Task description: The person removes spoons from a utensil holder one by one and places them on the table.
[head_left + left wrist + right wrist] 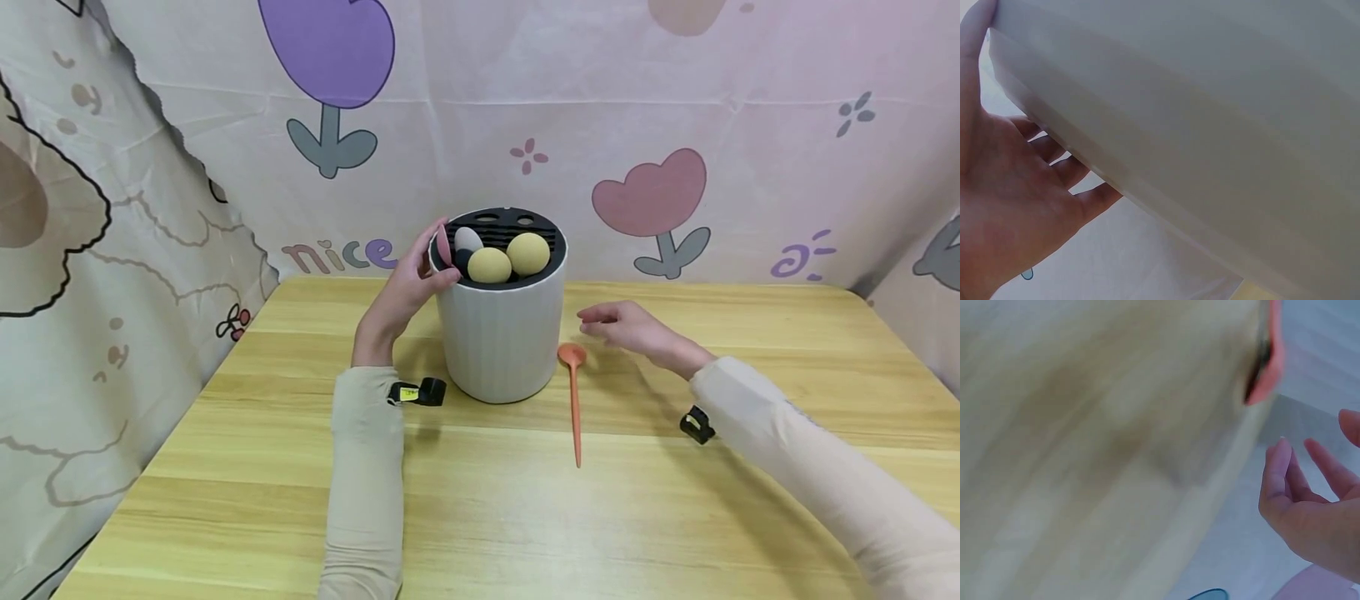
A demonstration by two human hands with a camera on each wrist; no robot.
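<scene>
A white ribbed cylindrical container [501,346] with a black slotted top [506,218] stands on the table. My left hand [411,275] grips its left side, thumb at the front of the rim and fingers round the back; the left wrist view shows this hand [1019,169] against the ribbed wall. Two rounded yellow pieces [528,254], a grey one [468,240] and a pink one [443,244] stick out of the top. An orange long-handled spoon [575,400] lies right of the container. Just above its bowl hovers my right hand [633,329], fingers loosely bent and holding nothing.
The wooden table [480,517] carries the container and spoon. Behind it hangs a printed cloth [480,108] with flowers, and more cloth [150,250] drapes along the left. Black wrist mounts [420,392] sit on both sleeves.
</scene>
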